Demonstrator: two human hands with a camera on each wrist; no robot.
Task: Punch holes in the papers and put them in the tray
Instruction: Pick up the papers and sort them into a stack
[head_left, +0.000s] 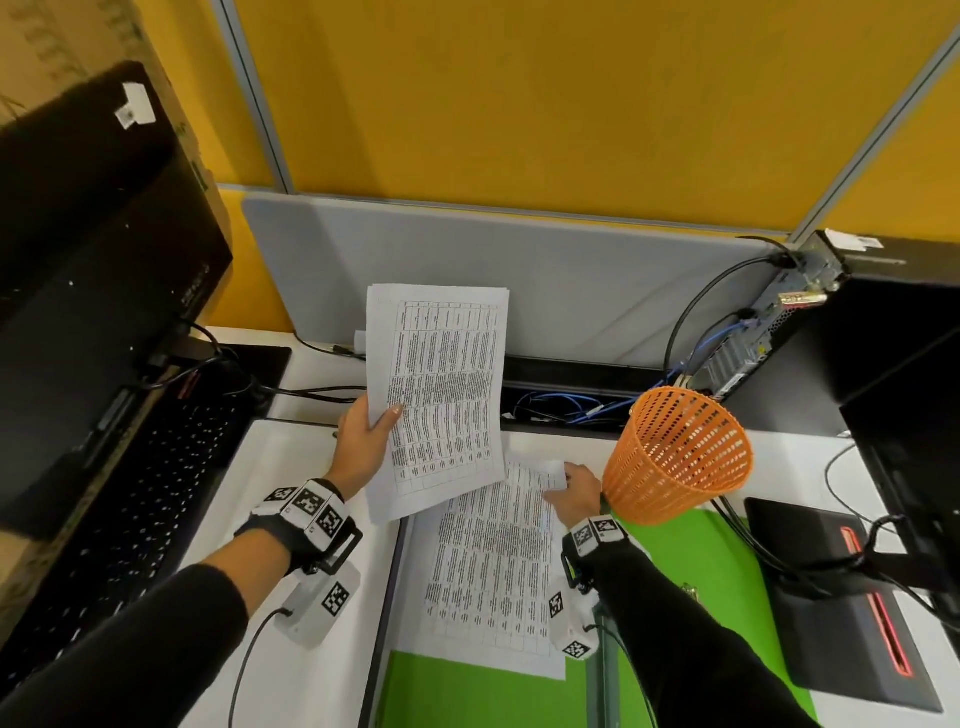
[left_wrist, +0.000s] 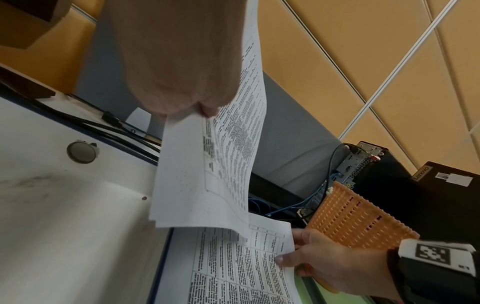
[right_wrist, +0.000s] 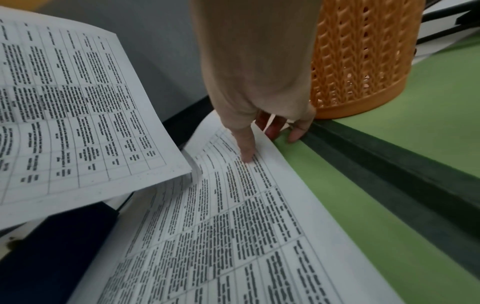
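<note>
My left hand (head_left: 369, 431) grips a thin stack of printed papers (head_left: 441, 395) by its left edge, thumb on the front, and holds it upright above the desk. From the left wrist view the stack (left_wrist: 207, 174) hangs below the left hand (left_wrist: 182, 82). Another printed sheet (head_left: 488, 571) lies flat, partly on the green mat (head_left: 701, 561). My right hand (head_left: 569, 488) pinches that sheet's far right corner. Its thumb (right_wrist: 246, 152) lies on top of the flat sheet (right_wrist: 221, 236) and the fingers (right_wrist: 272, 127) curl under the raised corner. No hole punch or tray shows.
An orange mesh basket (head_left: 675, 457) stands just right of my right hand. A black keyboard (head_left: 130, 519) and monitor (head_left: 78, 260) fill the left side. A computer tower (head_left: 779, 322) with cables stands at the back right, and a black pad (head_left: 831, 597) lies at the right.
</note>
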